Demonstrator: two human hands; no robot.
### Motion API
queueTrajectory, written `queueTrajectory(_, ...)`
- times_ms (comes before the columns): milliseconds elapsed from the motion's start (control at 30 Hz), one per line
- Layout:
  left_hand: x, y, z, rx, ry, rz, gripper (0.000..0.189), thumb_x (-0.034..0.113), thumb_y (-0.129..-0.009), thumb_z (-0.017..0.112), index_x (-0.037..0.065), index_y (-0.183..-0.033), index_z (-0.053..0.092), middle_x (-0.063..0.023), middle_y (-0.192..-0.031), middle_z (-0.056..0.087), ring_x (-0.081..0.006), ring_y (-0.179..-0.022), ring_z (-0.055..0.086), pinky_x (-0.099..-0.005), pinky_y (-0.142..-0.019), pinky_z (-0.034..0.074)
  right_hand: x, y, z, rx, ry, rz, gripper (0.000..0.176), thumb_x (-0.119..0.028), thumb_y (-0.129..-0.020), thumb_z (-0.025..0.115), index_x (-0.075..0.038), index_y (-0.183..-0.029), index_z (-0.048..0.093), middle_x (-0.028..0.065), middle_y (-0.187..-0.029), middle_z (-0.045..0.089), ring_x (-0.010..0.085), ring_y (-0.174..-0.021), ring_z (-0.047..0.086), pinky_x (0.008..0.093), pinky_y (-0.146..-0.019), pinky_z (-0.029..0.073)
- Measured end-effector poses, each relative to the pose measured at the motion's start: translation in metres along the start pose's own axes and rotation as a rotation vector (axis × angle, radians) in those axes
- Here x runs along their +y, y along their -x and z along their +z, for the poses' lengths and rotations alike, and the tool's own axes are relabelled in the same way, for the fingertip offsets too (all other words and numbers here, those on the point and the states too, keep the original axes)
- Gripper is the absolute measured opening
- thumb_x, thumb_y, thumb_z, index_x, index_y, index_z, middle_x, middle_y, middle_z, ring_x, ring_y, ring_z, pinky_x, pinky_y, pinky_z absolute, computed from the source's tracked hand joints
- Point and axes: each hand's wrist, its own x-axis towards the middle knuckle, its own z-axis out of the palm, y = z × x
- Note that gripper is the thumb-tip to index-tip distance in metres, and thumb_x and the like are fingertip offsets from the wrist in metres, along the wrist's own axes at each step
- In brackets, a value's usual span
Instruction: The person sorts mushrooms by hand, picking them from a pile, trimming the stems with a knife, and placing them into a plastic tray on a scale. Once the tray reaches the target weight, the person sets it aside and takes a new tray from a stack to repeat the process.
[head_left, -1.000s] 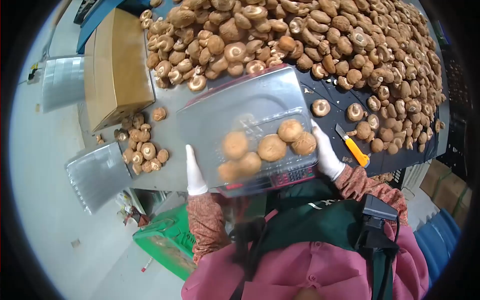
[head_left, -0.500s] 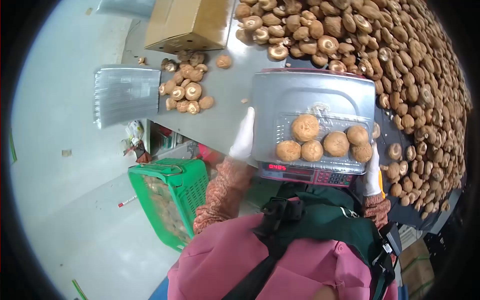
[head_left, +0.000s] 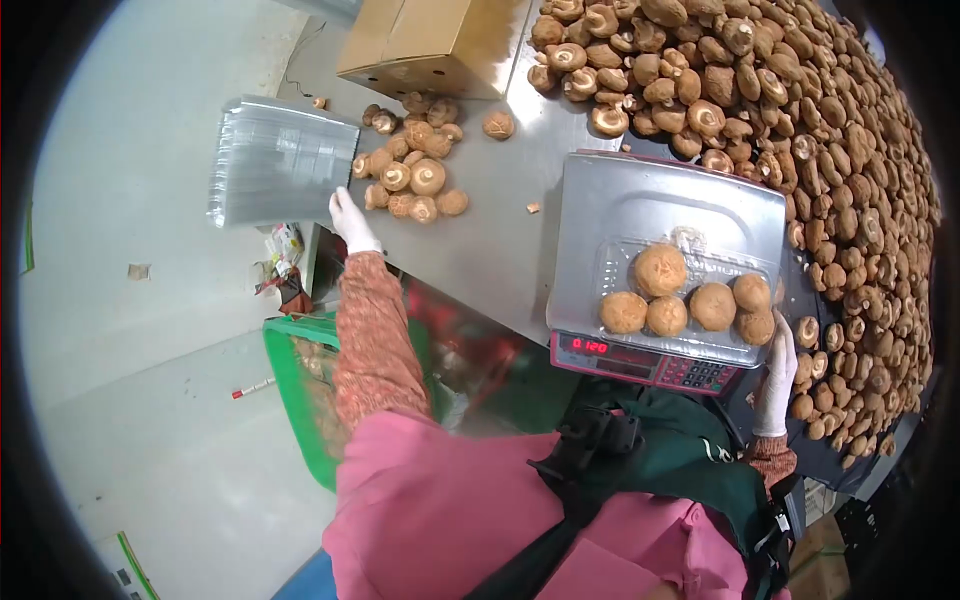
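Observation:
My left hand (head_left: 352, 222), in a white glove, reaches to the left edge of the table, fingers stretched out and holding nothing visible. Just by its fingertips are a stack of clear plastic trays (head_left: 285, 165) and a small pile of shiitake mushrooms (head_left: 415, 165). My right hand (head_left: 777, 380), also gloved, lies along the right edge of the weighing scale (head_left: 605, 225), fingers extended beside the tray's corner. On the scale sits a clear plastic tray (head_left: 735, 255) with several large mushrooms (head_left: 660, 270), caps up. The red display (head_left: 590, 347) seems to read 0.120.
A large heap of shiitake mushrooms (head_left: 840, 170) covers the right and back of the table. A cardboard box (head_left: 430, 45) stands at the back. Below left is a green plastic basket (head_left: 300, 420). One mushroom (head_left: 498, 124) lies apart on the metal table (head_left: 480, 260).
My left hand has left the scale's left edge and moved left to the tray stack. My right hand stays at the scale's right side. The display has dropped from about 0.485.

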Motion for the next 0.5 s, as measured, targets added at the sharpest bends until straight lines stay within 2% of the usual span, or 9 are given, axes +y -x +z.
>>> queueTrajectory(100, -0.029, -0.044, 0.008, -0.021, 0.073, -0.05, 0.063, 0.042, -0.103, 0.051, -0.007, -0.142, 0.046, -0.0181, -0.149, 0.046, -0.0284, -0.133, 0.046, -0.0382, -0.112, 0.035, -0.004, 0.002, 0.001, 0.007, 0.121, 0.004, 0.051, -0.033, -0.108, 0.039, 0.005, -0.141, 0.049, 0.0134, -0.141, 0.053, 0.0215, -0.131, 0.049, 0.0334, -0.113, 0.033)
queueTrajectory(200, -0.044, -0.045, 0.028, -0.188, 0.096, -0.052, 0.063, 0.044, -0.103, 0.05, -0.005, -0.142, 0.047, -0.0168, -0.149, 0.046, -0.0286, -0.133, 0.046, -0.0406, -0.111, 0.037, 0.0, 0.001, -0.003, 0.027, 0.266, -0.068, 0.049, -0.032, -0.107, 0.041, 0.005, -0.139, 0.051, 0.0148, -0.138, 0.056, 0.0222, -0.13, 0.05, 0.0337, -0.113, 0.034)
queueTrajectory(233, -0.05, -0.049, 0.032, -0.171, -0.053, 0.015, 0.06, 0.044, -0.1, 0.054, -0.001, -0.14, 0.051, -0.0178, -0.148, 0.047, -0.0304, -0.134, 0.046, -0.0446, -0.11, 0.038, -0.001, 0.0, -0.005, 0.026, 0.285, -0.032, 0.048, -0.03, -0.109, 0.037, 0.005, -0.14, 0.049, 0.0141, -0.141, 0.053, 0.0224, -0.131, 0.049, 0.0341, -0.113, 0.034)
queueTrajectory(333, -0.032, -0.054, 0.018, 0.169, -0.757, 0.552, 0.064, 0.047, -0.094, 0.06, 0.002, -0.139, 0.051, -0.0179, -0.147, 0.048, -0.0303, -0.138, 0.043, -0.0519, -0.113, 0.032, 0.0, -0.002, -0.006, 0.05, 0.339, -0.024, 0.048, -0.03, -0.109, 0.038, 0.005, -0.14, 0.049, 0.0148, -0.141, 0.053, 0.0227, -0.132, 0.049, 0.0345, -0.113, 0.035)
queueTrajectory(400, 0.038, -0.041, -0.001, 0.494, -1.182, 1.035, 0.073, 0.053, -0.089, 0.064, 0.004, -0.142, 0.048, -0.0168, -0.146, 0.049, -0.03, -0.141, 0.04, -0.0574, -0.116, 0.025, -0.004, 0.0, -0.003, 0.064, 0.336, -0.02, 0.048, -0.029, -0.108, 0.038, 0.005, -0.141, 0.048, 0.0148, -0.14, 0.054, 0.0229, -0.13, 0.05, 0.0346, -0.112, 0.036)
queueTrajectory(467, 0.085, -0.062, -0.033, 0.631, -1.123, 1.112, 0.079, 0.059, -0.09, 0.06, 0.006, -0.146, 0.043, -0.0146, -0.15, 0.047, -0.032, -0.143, 0.036, -0.0621, -0.116, 0.018, -0.003, -0.001, -0.003, 0.048, 0.365, -0.024, 0.048, -0.028, -0.108, 0.039, 0.005, -0.141, 0.048, 0.0148, -0.139, 0.055, 0.0232, -0.129, 0.052, 0.0349, -0.111, 0.037)
queueTrajectory(500, 0.103, -0.081, -0.054, 0.623, -1.23, 1.032, 0.078, 0.062, -0.089, 0.06, 0.007, -0.142, 0.048, -0.0147, -0.146, 0.05, -0.0323, -0.14, 0.04, -0.0596, -0.115, 0.024, -0.004, -0.001, 0.0, 0.052, 0.281, 0.008, 0.053, -0.035, -0.106, 0.045, 0.004, -0.141, 0.048, 0.0159, -0.137, 0.056, 0.0232, -0.127, 0.052, 0.0355, -0.111, 0.037)
